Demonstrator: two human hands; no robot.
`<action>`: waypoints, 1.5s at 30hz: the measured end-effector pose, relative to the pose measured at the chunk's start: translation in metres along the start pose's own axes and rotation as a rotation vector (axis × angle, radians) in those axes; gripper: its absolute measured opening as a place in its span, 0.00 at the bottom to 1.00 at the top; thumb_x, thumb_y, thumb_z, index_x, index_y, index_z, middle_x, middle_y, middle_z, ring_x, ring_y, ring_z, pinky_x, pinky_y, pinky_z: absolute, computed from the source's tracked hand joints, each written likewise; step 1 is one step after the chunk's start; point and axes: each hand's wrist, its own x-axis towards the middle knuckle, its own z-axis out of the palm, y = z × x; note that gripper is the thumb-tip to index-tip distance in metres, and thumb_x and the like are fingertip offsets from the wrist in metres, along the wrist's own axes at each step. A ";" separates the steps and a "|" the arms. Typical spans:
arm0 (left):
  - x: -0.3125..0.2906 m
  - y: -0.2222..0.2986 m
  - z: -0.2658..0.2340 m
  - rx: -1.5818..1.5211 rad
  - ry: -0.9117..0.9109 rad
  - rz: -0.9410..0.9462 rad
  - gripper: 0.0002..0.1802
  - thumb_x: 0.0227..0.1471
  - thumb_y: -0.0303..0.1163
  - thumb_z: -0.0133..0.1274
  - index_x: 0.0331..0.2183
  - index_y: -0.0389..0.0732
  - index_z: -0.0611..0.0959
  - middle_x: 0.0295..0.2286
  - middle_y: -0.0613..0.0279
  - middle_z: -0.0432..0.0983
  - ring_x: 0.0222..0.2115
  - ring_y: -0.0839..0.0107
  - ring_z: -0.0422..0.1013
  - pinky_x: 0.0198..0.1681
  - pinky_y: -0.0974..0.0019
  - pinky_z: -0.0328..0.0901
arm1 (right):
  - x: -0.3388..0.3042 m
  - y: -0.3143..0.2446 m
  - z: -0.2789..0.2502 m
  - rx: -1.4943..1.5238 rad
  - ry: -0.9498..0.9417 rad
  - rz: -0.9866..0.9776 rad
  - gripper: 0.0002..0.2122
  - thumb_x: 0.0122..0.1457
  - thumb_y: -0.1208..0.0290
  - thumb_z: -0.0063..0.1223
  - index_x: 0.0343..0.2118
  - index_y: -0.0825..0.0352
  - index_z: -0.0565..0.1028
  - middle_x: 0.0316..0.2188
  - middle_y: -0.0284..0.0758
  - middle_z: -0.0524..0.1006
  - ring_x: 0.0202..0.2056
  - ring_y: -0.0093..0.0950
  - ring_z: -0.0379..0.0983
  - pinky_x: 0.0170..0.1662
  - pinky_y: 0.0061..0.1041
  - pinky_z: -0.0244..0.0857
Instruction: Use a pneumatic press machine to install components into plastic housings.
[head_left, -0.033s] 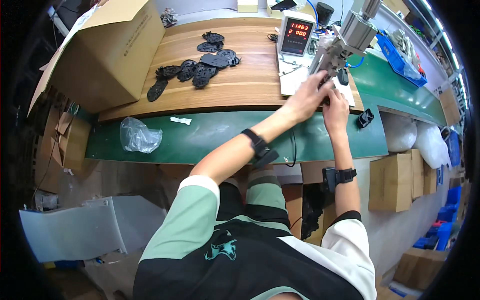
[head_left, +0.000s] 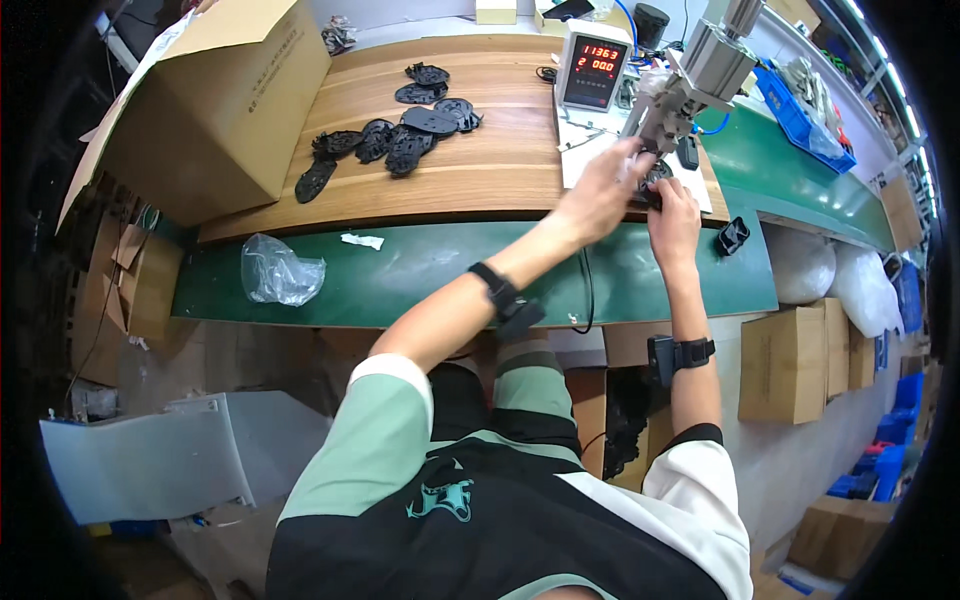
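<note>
My right hand is closed on the near edge of a black oval plastic part, which sits under the head of a metal press. My left hand is just left of that part, its fingers raised near the press head and smeared by motion. Whether its fingertips touch anything cannot be made out. To the left, several similar black oval parts lie loosely piled on a wooden board.
A control box with a red display stands left of the press. An open cardboard box takes up the board's left end. A clear plastic bag and a small black part lie on the green bench.
My left hand has drawn back slightly to the left from the press head, so more of the black part shows. The right hand has barely moved.
</note>
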 end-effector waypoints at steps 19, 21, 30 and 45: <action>-0.103 -0.069 -0.199 0.595 -0.150 -0.226 0.21 0.52 0.21 0.54 0.50 0.40 0.80 0.46 0.51 0.78 0.50 0.52 0.72 0.58 0.52 0.65 | -0.002 0.001 -0.007 -0.009 0.046 0.045 0.13 0.45 0.83 0.59 0.35 0.63 0.77 0.35 0.33 0.77 0.40 0.38 0.76 0.44 0.40 0.69; -0.101 -0.053 -0.192 0.588 -0.140 -0.146 0.22 0.50 0.20 0.55 0.50 0.40 0.80 0.46 0.52 0.78 0.50 0.51 0.73 0.57 0.52 0.66 | -0.002 0.000 -0.007 0.012 0.039 0.044 0.13 0.45 0.83 0.60 0.35 0.63 0.77 0.35 0.33 0.77 0.41 0.38 0.76 0.44 0.40 0.69; -0.107 -0.021 -0.148 0.475 -0.374 -0.196 0.30 0.47 0.20 0.56 0.55 0.42 0.79 0.51 0.55 0.77 0.49 0.55 0.71 0.53 0.56 0.70 | 0.008 0.002 -0.012 0.009 -0.045 0.036 0.13 0.44 0.83 0.60 0.35 0.63 0.77 0.36 0.35 0.77 0.42 0.38 0.76 0.45 0.40 0.71; 0.019 0.040 0.005 0.410 -0.429 0.158 0.27 0.53 0.25 0.51 0.56 0.42 0.75 0.53 0.44 0.74 0.55 0.48 0.70 0.60 0.51 0.65 | -0.046 0.008 -0.090 0.319 0.297 0.152 0.11 0.52 0.84 0.52 0.40 0.69 0.77 0.39 0.43 0.79 0.43 0.44 0.76 0.47 0.37 0.70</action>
